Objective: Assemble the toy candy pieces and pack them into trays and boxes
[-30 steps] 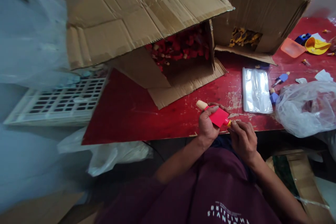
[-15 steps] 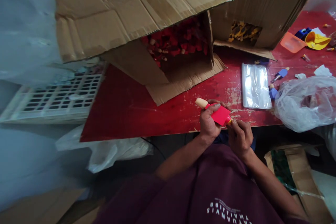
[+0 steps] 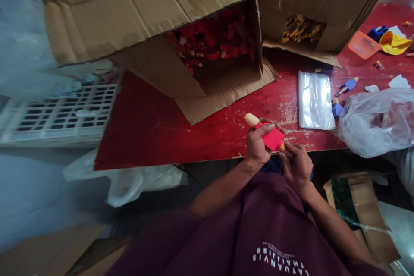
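My left hand is closed around a red piece, its thumb lying across the top. The piece has a flat, square-looking body and a pale cream rounded end that sticks out at the upper left. At its lower right end is a small yellow part, pinched by the fingers of my right hand. Both hands are just over the front edge of the red table. What the piece is, I cannot tell.
Behind, an opened cardboard box holds many red pieces; another box shows yellow ones. To the right lie clear plastic sleeves, blue pieces and a plastic bag. A white crate stands at left.
My right fingers have shifted slightly around the yellow part, and the red piece has turned a little in my left hand. The view has moved slightly.
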`<control>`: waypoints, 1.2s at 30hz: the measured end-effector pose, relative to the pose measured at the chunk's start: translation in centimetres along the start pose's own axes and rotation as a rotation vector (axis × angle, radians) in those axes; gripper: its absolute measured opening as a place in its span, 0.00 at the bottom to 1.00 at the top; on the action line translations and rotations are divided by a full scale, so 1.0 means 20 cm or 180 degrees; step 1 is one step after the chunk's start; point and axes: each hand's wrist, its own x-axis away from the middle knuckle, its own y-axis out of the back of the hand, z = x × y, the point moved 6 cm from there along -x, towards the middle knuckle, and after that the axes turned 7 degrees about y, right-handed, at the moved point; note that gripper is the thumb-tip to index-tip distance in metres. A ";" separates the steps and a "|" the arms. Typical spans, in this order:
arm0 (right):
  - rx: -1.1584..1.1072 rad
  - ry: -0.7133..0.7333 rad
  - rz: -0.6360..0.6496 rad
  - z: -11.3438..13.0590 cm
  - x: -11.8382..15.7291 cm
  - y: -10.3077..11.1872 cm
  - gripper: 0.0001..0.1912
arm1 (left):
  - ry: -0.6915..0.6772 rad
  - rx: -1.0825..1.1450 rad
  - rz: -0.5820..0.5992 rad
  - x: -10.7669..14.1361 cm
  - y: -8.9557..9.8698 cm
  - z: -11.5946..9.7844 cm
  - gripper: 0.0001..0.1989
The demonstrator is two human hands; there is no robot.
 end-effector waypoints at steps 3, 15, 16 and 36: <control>-0.0135 -0.0186 0.0060 -0.01 0.01 0.00 0.16 | 0.0012 0.0099 0.0000 0.00 0.01 0.01 0.12; -0.2854 -0.3128 0.0459 -0.10 0.13 -0.11 0.20 | 0.0072 -0.0132 0.0404 0.03 -0.06 -0.01 0.09; -0.2803 -0.3078 0.0534 -0.11 0.13 -0.11 0.20 | 0.0077 -0.0136 0.0339 0.02 -0.05 0.00 0.09; -0.2352 -0.3344 0.0488 -0.31 0.29 -0.21 0.25 | 0.0584 -0.0775 0.0046 -0.26 0.21 0.24 0.22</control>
